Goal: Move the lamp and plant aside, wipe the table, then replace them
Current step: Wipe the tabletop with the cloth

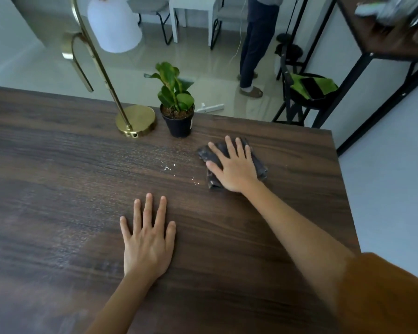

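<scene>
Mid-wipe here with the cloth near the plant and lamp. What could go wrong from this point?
1. The right hand presses the cloth flat just in front of the potted plant, which stands near the table's far edge; a forward stroke might knock it off.
2. The lamp is tall with a small base, so a nudge could tip it.
3. The white crumbs lie left of the cloth; a sweep may scatter them.
</scene>
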`<state>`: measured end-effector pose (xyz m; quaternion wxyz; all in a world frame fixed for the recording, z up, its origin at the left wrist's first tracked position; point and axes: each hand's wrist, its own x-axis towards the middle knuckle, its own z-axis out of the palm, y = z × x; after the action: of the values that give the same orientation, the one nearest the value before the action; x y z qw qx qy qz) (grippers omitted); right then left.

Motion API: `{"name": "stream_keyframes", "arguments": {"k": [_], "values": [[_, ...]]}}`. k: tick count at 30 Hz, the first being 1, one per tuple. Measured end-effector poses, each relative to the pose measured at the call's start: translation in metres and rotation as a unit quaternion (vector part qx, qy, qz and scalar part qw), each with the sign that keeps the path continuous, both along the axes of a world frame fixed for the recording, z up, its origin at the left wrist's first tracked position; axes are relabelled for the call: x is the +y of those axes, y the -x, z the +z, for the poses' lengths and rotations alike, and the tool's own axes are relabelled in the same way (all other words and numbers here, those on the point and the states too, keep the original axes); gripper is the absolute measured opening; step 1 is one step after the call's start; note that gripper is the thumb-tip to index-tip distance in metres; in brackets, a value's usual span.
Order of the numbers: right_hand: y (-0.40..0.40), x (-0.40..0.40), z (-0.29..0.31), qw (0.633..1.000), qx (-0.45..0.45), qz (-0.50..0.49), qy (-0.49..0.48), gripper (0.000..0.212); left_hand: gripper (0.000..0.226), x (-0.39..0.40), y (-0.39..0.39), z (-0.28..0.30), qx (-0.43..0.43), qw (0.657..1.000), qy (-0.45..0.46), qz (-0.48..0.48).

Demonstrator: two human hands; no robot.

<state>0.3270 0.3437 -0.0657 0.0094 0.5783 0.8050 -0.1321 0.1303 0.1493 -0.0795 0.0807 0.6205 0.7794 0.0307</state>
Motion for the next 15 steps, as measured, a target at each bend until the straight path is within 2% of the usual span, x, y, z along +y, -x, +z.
{"name": "stream_keyframes", "arguments": {"k": [2, 3, 5, 7, 10, 12, 15], "values": [[-0.046, -0.048, -0.005, 0.999, 0.015, 0.035, -0.007, 0.061, 0.065, 0.0, 0.001, -0.001, 0.001, 1.0, -0.006, -0.001], [-0.075, -0.068, -0.006, 1.0, 0.012, 0.021, -0.013, 0.061, 0.065, 0.001, 0.0, -0.001, -0.002, 1.0, -0.009, -0.002], [-0.132, -0.08, -0.005, 0.997, -0.015, -0.068, -0.017, 0.062, 0.065, 0.002, -0.001, -0.001, -0.008, 1.0, -0.013, -0.004], [-0.163, -0.056, -0.001, 0.981, -0.04, -0.191, -0.001, 0.068, 0.064, 0.003, -0.003, -0.001, -0.004, 1.0, -0.016, -0.005], [-0.132, 0.0, 0.007, 0.955, -0.039, -0.294, 0.02, 0.075, 0.064, 0.003, -0.002, -0.001, 0.005, 1.0, -0.008, -0.002], [-0.078, 0.019, 0.008, 0.964, -0.036, -0.263, 0.032, 0.073, 0.064, 0.001, -0.002, 0.0, -0.005, 1.0, -0.009, 0.002], [0.006, -0.009, 0.005, 0.991, -0.037, -0.124, 0.036, 0.068, 0.06, -0.001, -0.001, 0.007, -0.075, 0.996, -0.039, 0.012]]}}
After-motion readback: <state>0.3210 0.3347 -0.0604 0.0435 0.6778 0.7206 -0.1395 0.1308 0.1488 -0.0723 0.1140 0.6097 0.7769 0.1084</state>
